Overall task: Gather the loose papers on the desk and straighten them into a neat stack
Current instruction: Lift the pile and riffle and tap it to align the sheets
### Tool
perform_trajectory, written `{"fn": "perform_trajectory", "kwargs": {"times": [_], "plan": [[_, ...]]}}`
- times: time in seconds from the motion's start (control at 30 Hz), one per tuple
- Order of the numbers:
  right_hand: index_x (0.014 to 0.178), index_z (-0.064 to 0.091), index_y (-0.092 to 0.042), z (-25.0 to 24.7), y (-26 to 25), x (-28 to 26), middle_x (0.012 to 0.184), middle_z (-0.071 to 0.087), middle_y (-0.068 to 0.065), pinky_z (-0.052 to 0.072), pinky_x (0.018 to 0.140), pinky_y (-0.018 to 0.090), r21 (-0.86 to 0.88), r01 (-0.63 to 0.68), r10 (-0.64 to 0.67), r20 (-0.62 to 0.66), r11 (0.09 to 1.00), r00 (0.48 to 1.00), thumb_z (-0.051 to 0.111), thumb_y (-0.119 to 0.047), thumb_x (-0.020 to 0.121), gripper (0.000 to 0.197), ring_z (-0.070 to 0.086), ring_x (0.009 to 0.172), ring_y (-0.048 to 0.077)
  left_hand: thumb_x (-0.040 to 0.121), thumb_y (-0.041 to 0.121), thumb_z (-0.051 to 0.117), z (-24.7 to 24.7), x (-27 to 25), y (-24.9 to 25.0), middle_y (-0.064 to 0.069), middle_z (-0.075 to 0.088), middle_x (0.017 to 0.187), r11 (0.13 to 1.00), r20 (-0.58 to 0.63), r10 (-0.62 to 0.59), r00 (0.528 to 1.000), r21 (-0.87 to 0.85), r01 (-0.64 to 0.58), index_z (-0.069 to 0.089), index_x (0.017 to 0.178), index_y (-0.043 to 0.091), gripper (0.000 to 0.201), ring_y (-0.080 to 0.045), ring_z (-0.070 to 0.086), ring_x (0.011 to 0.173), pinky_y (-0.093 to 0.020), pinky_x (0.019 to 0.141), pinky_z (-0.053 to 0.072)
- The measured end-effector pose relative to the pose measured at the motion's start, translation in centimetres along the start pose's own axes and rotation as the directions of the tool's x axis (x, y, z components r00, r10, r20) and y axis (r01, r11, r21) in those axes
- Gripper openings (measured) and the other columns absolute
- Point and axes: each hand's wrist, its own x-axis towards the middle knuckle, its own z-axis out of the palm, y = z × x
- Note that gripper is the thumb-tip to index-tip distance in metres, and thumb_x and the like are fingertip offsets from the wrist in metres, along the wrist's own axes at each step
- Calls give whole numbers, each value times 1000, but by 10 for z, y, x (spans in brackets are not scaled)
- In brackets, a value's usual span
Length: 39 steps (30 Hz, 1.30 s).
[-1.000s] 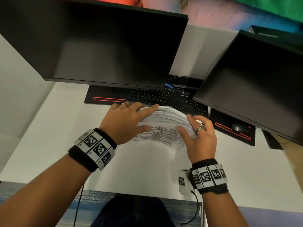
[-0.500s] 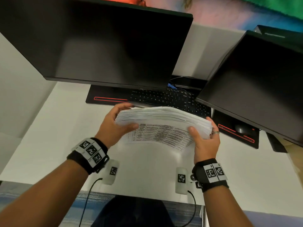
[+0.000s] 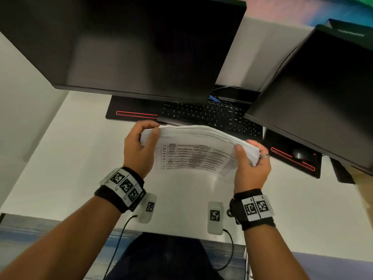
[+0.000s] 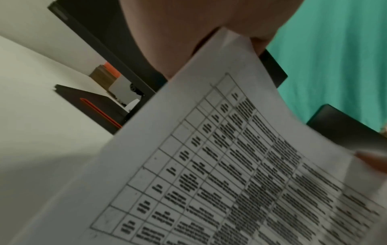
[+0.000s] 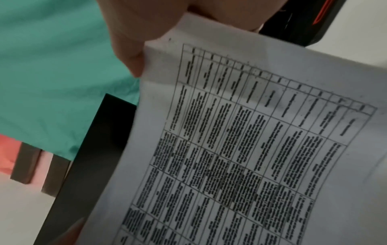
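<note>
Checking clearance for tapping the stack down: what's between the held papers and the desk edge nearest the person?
In the head view, only bare white desk lies below the papers, held by the left hand and right hand.

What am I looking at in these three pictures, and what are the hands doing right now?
No machine here: a person wears one camera on the head and one on each wrist. From the head view, the left hand and right hand each grip one end of a paper stack, lifted above the white desk. A keyboard sits beyond it, under two dark monitors. Both wrist views show, close up, the stack's printed table sheet, blurred.
</note>
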Motion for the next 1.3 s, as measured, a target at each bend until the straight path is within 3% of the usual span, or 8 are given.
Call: {"fn": "perform_trajectory", "kwargs": {"times": [0.37,0.5,0.67,0.77,0.83,1.0,1.13,1.3], "plan": [[96,72,-29,2,-1,3,100,70,-8,48,97,31,-142,30,-51,-144,989,988,63,-13,89,19,64,105,14,97,9,44,2,-5,3,-3,66,91,994,-72,-42,996,-108,34,65,115,11,28,-8,60,82,-16,72,49],[106,68,-24,1,-4,1,95,68,-6,52,81,22,-147,70,-85,-98,987,992,60,-5,91,26,63,86,-2,95,16,47,1,-3,5,-12,66,95,992,-71,-91,993,-96,84,59,120,20,28,-11,63,84,-22,73,51],[128,54,-18,-16,0,5,102,67,-3,58,79,21,-127,57,-39,133,990,990,82,4,72,66,69,92,10,73,5,80,-13,-3,-7,4,63,105,974,211,-214,954,-29,225,46,127,29,68,-3,69,89,-24,72,60],[92,66,-18,-17,-4,6,88,68,-4,55,66,19,-197,58,-29,149,979,988,85,-5,70,32,69,75,1,76,22,81,-15,0,-9,7,72,92,973,238,-166,957,200,119,69,100,17,27,-6,69,83,-36,74,60],[84,64,-17,-19,-10,6,86,68,-3,55,62,17,-173,111,-91,118,979,989,85,-3,69,29,67,71,-2,79,15,79,-13,0,-1,12,73,85,989,219,-98,971,131,70,69,88,20,14,-5,69,78,-26,67,57],[133,47,-19,-27,-1,6,104,64,-6,60,80,25,-124,2,19,167,992,986,86,9,63,86,70,87,0,61,11,91,-18,-5,-17,15,69,104,981,392,-193,900,54,186,62,111,25,59,-9,68,98,-26,78,59],[130,47,-51,-23,13,9,135,56,3,49,103,50,-212,-87,114,123,974,986,97,-30,51,96,58,123,21,80,17,78,-15,-7,-29,13,74,95,978,414,-205,887,117,171,69,99,30,25,-3,69,86,-18,75,52],[136,49,-22,-21,12,15,122,65,6,58,92,38,-107,-132,145,122,985,982,88,-2,64,84,67,108,19,81,16,78,-12,-9,-29,8,74,91,979,388,-194,901,134,153,72,91,28,17,-6,68,78,-14,66,50]]}}
